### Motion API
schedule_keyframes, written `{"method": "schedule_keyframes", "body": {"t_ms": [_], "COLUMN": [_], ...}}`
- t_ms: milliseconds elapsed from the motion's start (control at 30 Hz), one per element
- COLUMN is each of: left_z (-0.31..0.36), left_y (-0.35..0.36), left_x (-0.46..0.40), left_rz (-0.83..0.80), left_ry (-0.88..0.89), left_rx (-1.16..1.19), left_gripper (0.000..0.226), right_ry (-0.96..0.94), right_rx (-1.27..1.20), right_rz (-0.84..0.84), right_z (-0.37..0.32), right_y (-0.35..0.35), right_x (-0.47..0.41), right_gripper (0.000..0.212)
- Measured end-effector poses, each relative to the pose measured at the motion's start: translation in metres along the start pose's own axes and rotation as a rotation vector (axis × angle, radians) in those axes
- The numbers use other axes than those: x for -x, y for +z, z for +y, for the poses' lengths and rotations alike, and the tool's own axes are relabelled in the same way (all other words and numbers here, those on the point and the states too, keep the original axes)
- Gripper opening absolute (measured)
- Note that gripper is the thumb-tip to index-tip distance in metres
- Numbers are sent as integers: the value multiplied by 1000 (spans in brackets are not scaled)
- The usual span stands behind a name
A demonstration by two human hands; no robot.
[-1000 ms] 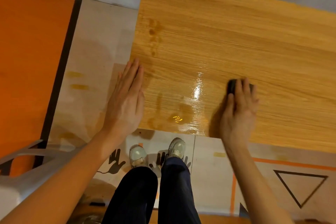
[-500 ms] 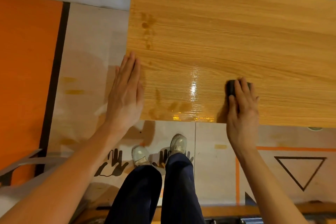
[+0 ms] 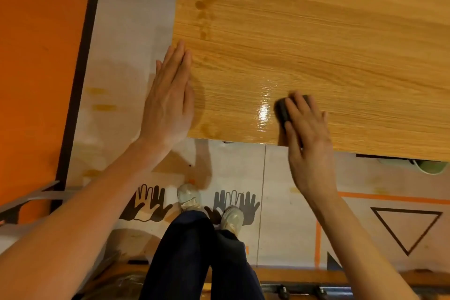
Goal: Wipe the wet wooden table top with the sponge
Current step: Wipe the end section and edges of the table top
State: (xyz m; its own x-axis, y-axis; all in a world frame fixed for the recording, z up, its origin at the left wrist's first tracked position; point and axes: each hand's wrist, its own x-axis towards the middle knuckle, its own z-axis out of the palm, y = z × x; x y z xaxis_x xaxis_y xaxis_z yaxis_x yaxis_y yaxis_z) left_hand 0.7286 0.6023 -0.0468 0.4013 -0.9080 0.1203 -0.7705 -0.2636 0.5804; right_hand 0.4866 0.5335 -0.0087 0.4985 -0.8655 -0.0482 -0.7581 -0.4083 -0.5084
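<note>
Wet table top [image 3: 316, 39]; right hand [image 3: 306, 143] presses dark sponge [image 3: 283, 109]; left hand [image 3: 168, 102] flat, fingers extended.

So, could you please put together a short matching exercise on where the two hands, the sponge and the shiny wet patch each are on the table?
Column one:
1. left hand
2. right hand
3. sponge
4. wet patch

Column two:
A. dark, pressed on the table top under fingers
B. flat and open at the table's left edge
C. glossy wood just left of the sponge
D. reaching over the near edge, on the sponge

Pairs: 1-B, 2-D, 3-A, 4-C
</note>
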Motion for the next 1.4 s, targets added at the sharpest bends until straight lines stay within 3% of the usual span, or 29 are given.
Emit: {"method": "schedule_keyframes", "body": {"t_ms": [133,300,433,500,600,733,900,1033,1200,1400], "left_z": [2,3,2,2,3,2,1,1,1,1], "left_y": [0,-4,-8,-7,-2,4,3,4,4,1], "left_x": [0,8,36,50,55,54,53,55,54,50], "left_rz": [12,45,18,-4,-7,9,9,15,24,17], "left_ry": [-15,-51,-30,-19,-36,-40,-21,-3,-15,-27], "left_rx": [-10,-5,-2,-5,-9,-20,-22,-11,16,59], "left_gripper": [50,48,49,50,52,51,51,50,50,49], "right_ry": [159,-174,-354,-315,-86,73,-229,-503,-295,-438], "right_rx": [-28,-57,31,81,13,-51,-164,-28,-67,-47], "right_rz": [137,-12,-145,-135,-34,93,-212,-432,-297,-65], "right_z": [-10,-91,-59,-18,26,-7,-80,-34,15,-57], "right_y": [10,66,44,18,-15,2,44,15,-13,62], "right_x": [3,-1,-4,0,9,10,-2,-9,16,19], "right_gripper": [40,39,40,40,40,40,43,47,51,47]}}
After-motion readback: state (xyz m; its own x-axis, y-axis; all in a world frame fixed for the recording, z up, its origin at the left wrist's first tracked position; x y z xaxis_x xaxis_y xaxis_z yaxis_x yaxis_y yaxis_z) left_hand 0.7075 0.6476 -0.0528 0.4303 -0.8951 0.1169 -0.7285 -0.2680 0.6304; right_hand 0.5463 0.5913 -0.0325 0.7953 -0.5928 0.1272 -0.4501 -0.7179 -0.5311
